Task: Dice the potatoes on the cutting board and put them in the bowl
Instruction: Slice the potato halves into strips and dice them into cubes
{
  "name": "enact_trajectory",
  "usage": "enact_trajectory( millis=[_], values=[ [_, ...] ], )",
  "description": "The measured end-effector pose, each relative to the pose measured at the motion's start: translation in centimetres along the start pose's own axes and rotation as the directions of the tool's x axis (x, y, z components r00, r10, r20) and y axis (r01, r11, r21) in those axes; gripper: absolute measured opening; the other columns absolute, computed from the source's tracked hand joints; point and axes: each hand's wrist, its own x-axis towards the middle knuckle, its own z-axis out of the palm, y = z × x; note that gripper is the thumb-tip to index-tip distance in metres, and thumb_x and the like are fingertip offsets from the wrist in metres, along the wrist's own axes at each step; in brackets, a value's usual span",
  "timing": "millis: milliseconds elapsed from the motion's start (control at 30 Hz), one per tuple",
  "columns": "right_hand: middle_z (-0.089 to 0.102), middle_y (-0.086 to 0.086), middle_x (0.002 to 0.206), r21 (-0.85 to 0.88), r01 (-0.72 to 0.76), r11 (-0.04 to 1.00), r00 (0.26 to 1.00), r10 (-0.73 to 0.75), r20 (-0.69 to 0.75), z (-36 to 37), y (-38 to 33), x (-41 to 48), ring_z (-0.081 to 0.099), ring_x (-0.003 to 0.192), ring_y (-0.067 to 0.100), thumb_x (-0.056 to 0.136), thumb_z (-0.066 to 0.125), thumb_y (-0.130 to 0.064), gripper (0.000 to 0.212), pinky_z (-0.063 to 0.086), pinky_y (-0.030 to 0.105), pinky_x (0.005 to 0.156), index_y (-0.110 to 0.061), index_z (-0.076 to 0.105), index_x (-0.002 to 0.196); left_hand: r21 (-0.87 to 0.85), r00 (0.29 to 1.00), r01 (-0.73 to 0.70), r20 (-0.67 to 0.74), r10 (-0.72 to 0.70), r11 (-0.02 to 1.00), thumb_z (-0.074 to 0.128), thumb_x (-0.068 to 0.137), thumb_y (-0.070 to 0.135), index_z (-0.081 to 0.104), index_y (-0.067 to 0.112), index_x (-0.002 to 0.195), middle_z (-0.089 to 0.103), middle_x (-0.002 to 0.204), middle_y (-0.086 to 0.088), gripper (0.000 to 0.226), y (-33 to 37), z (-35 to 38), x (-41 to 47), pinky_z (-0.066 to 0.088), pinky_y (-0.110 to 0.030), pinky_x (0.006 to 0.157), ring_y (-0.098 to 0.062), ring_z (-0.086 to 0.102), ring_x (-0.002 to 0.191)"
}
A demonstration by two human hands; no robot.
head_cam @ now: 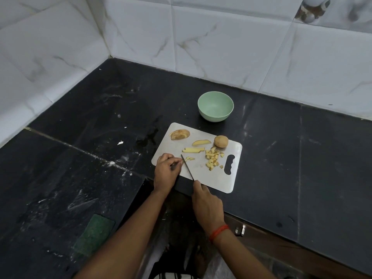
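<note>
One empty green bowl, diced potato on cutting board, right hand gripping knife, left hand curled, grip unclear

we show two bare forearms, the left forearm and the right forearm, each ending in an uncovered hand: left hand, right hand. the one item worn is a thread band on the right wrist, orange-red, of thin strands lying side by side; their finer detail is too small to tell.
</note>
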Motion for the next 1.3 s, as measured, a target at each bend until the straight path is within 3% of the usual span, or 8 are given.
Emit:
enact_trajectory(
  millis=[100, 267, 600, 767, 867, 1067, 1167, 1300],
  values=[
    [0.056, -0.003, 0.066, -0.02, -0.073, 0.997, 0.996, 0.072, -0.054, 0.4, -0.5, -0.3, 0.049, 0.033, 0.02, 0.078, 0.078, -0.017, 0.03, 0.021, 0.022, 0.035, -0.018, 0.051, 0.092, -0.089, 0.999, 0.036, 0.01, -0.035, 0.995, 0.079, 0.087, 0.022, 0.078, 0.015, 0.101, 0.058, 0.099, 0.01, 0.016, -0.3, -0.2, -0.1, 0.057, -0.027, 0.083, -0.006, 0.062, 0.094],
    [0.051, -0.006, 0.062, 0.042, -0.078, 0.996, 0.99, 0.082, -0.111, 0.3, -0.2, -0.6, 0.044, 0.034, 0.016, 0.088, 0.071, -0.017, 0.029, 0.024, 0.022, 0.033, -0.02, 0.042, 0.083, -0.104, 0.999, 0.033, 0.007, -0.033, 0.994, 0.078, 0.086, 0.011, 0.079, 0.011, 0.094, 0.059, 0.096, 0.008, 0.009, -0.4, -0.5, -0.1, 0.058, -0.025, 0.079, -0.005, 0.063, 0.089],
    [0.063, -0.001, 0.078, 0.031, -0.059, 0.998, 0.998, 0.059, -0.002, 0.2, -0.4, 0.2, 0.063, 0.055, 0.026, 0.102, 0.045, -0.025, 0.005, 0.038, 0.03, 0.044, -0.021, 0.043, 0.102, 0.011, 1.0, -0.014, 0.006, 0.014, 1.0, 0.077, 0.088, 0.023, 0.08, 0.015, 0.093, 0.054, 0.092, 0.014, 0.009, 0.1, -0.4, 0.0, 0.052, -0.028, 0.081, -0.012, 0.054, 0.096],
    [0.062, -0.001, 0.089, 0.098, -0.051, 0.994, 0.994, 0.041, 0.101, -0.7, 0.9, -0.5, 0.066, 0.072, 0.029, 0.104, 0.035, -0.029, 0.011, 0.045, 0.034, 0.055, -0.022, 0.04, 0.111, 0.015, 1.0, -0.004, 0.012, 0.004, 1.0, 0.077, 0.088, 0.021, 0.08, 0.014, 0.094, 0.054, 0.093, 0.012, 0.01, -0.1, -0.2, 0.1, 0.054, -0.032, 0.081, -0.012, 0.054, 0.097],
    [0.062, -0.002, 0.087, 0.117, -0.103, 0.988, 0.994, 0.099, 0.044, -0.4, 1.5, -1.7, 0.067, 0.069, 0.028, 0.104, 0.036, -0.031, 0.009, 0.053, 0.038, 0.057, -0.023, 0.04, 0.104, 0.044, 1.0, 0.007, 0.027, -0.008, 0.999, 0.074, 0.089, 0.02, 0.078, 0.014, 0.099, 0.053, 0.096, 0.011, 0.012, 0.0, -0.2, 0.2, 0.053, -0.033, 0.085, -0.011, 0.052, 0.099],
    [0.051, -0.011, 0.062, 0.449, -0.156, 0.88, 0.942, 0.269, -0.2, -2.1, 2.5, -0.9, 0.052, 0.047, 0.014, 0.104, 0.043, -0.031, 0.017, 0.04, 0.029, 0.042, -0.026, 0.036, 0.089, 0.161, 0.98, -0.098, 0.185, 0.067, 0.982, 0.061, 0.096, 0.016, 0.07, 0.011, 0.124, 0.054, 0.105, 0.004, 0.03, 1.4, 0.4, 1.1, 0.047, -0.026, 0.09, -0.012, 0.049, 0.105],
    [0.055, -0.008, 0.067, 0.497, -0.184, 0.848, 0.907, 0.341, -0.246, -2.4, 3.5, 0.1, 0.058, 0.052, 0.023, 0.103, 0.048, -0.026, 0.013, 0.031, 0.027, 0.045, -0.023, 0.04, 0.093, 0.156, 0.973, -0.093, 0.224, 0.056, 0.983, 0.061, 0.095, 0.012, 0.072, 0.011, 0.122, 0.058, 0.107, 0.002, 0.029, 2.5, 1.5, 1.3, 0.05, -0.031, 0.093, -0.015, 0.053, 0.104],
    [0.068, 0.003, 0.083, 0.55, -0.159, 0.82, 0.899, 0.35, -0.262, -1.5, 4.7, 0.4, 0.064, 0.063, 0.027, 0.103, 0.049, -0.026, 0.01, 0.035, 0.027, 0.051, -0.023, 0.042, 0.096, 0.025, 0.966, -0.089, 0.244, 0.081, 0.996, 0.065, 0.094, 0.014, 0.073, 0.013, 0.12, 0.062, 0.112, 0.002, 0.027, 5.4, 3.5, 0.2, 0.054, -0.027, 0.089, -0.011, 0.061, 0.095]
  ],
)
